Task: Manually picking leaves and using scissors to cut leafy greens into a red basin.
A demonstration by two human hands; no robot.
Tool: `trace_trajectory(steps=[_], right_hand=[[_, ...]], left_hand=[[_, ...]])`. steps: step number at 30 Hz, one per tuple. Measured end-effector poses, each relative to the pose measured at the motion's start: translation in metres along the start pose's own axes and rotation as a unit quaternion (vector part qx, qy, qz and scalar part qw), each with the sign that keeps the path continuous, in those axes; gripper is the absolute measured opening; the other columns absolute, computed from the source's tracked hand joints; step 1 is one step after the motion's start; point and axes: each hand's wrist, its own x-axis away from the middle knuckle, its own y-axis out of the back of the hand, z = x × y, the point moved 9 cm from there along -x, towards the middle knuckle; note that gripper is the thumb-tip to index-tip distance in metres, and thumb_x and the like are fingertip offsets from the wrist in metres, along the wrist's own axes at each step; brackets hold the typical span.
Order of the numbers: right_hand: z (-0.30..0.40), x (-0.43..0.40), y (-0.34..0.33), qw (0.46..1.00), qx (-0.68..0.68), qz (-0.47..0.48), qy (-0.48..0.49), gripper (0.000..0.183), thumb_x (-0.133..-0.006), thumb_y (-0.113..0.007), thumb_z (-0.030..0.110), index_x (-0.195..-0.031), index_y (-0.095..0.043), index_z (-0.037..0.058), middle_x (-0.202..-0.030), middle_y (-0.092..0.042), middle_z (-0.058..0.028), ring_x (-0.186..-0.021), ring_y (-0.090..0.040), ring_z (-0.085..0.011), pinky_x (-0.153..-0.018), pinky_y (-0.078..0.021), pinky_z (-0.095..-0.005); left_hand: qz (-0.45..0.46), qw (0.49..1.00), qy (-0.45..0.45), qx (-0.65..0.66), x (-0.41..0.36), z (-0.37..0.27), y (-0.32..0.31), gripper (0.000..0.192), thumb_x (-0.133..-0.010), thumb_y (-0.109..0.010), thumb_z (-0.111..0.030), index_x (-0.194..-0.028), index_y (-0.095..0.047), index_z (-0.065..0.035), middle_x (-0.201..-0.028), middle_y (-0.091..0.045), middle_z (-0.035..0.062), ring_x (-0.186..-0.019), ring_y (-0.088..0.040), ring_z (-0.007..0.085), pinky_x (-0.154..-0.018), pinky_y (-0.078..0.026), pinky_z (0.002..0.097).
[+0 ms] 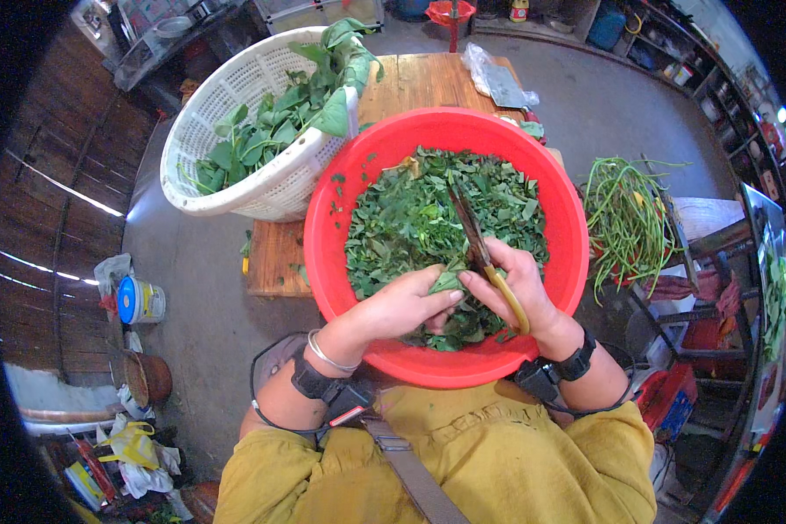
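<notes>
A red plastic basin full of cut green leaves stands before me. Over its near part, my left hand grips a small bundle of green leaves between thumb and fingers. My right hand holds scissors with yellow handles and dark, stained blades that point away from me; its thumb and a finger also touch the bundle. The blades look nearly closed. Behind the basin to the left, a white plastic basket leans with whole leafy stems inside and over its rim.
A wooden table lies under the basin and basket, with a cleaver and a plastic bag at its far right corner. Green stems are heaped right of the basin. A lidded bucket stands on the floor at left.
</notes>
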Motion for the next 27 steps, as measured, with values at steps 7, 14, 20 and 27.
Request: trace_trajectory(steps=[7,14,20,27], right_hand=[[-0.011,-0.002,-0.003,0.998,-0.039,0.000,-0.046,0.026,-0.074,-0.066,0.010,-0.097,-0.058,0.0019,-0.074,-0.060,-0.0079,-0.068,-0.056,-0.0114,-0.064,-0.0464,-0.0265],[-0.014,-0.003,-0.005,0.997,-0.038,0.001,-0.068,0.042,-0.070,-0.072,0.023,-0.103,-0.055,0.0034,-0.082,-0.058,-0.0102,-0.073,-0.057,-0.0185,-0.068,-0.0461,-0.0293],[-0.004,0.000,-0.015,0.985,0.159,0.050,0.037,0.071,-0.059,-0.076,0.044,-0.109,-0.050,0.0010,-0.099,-0.054,-0.0169,-0.094,-0.051,-0.0344,-0.083,-0.0396,-0.0397],[0.004,-0.002,-0.017,0.979,0.188,0.044,0.058,0.065,-0.059,-0.075,0.045,-0.104,-0.052,0.0032,-0.093,-0.055,-0.0143,-0.091,-0.051,-0.0336,-0.083,-0.0384,-0.0397]], left_hand=[[-0.029,0.999,0.019,0.036,0.009,-0.009,0.002,0.028,-0.093,-0.043,-0.031,-0.107,-0.047,-0.0066,-0.061,-0.038,-0.0048,-0.048,-0.037,0.0057,-0.044,-0.033,0.0210],[-0.185,0.973,-0.013,0.136,0.021,-0.013,0.045,0.025,-0.095,-0.040,-0.021,-0.118,-0.044,-0.0130,-0.065,-0.035,-0.0079,-0.052,-0.032,0.0026,-0.044,-0.028,0.0174],[-0.247,0.958,-0.123,0.072,0.032,-0.038,0.065,0.021,-0.095,-0.039,-0.021,-0.112,-0.044,-0.0106,-0.071,-0.038,-0.0059,-0.056,-0.034,0.0029,-0.047,-0.030,0.0178],[-0.262,0.905,-0.205,-0.264,0.027,-0.050,0.048,0.021,-0.090,-0.044,-0.012,-0.106,-0.047,0.0009,-0.090,-0.057,0.0218,-0.086,-0.056,0.0383,-0.076,-0.044,0.0397]])
